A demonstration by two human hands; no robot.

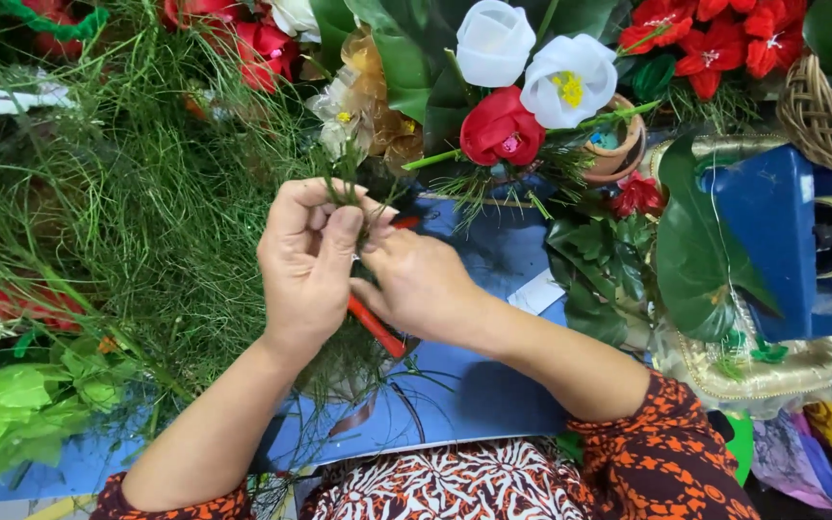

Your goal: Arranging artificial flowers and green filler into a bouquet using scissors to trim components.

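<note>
Meanwhile both hands, left (308, 260) and right (423, 285), pinch green sprigs (344, 183) near a flower-filled clay pot (618, 149).

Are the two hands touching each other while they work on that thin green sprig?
Touching. The head view shows the left hand and right hand pressed together at the fingertips, both pinching the green sprig.

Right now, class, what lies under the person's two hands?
A red-handled tool slants beneath the left hand and right hand, over a blue board. Its working end is covered by the hands, so its kind stays uncertain.
</note>
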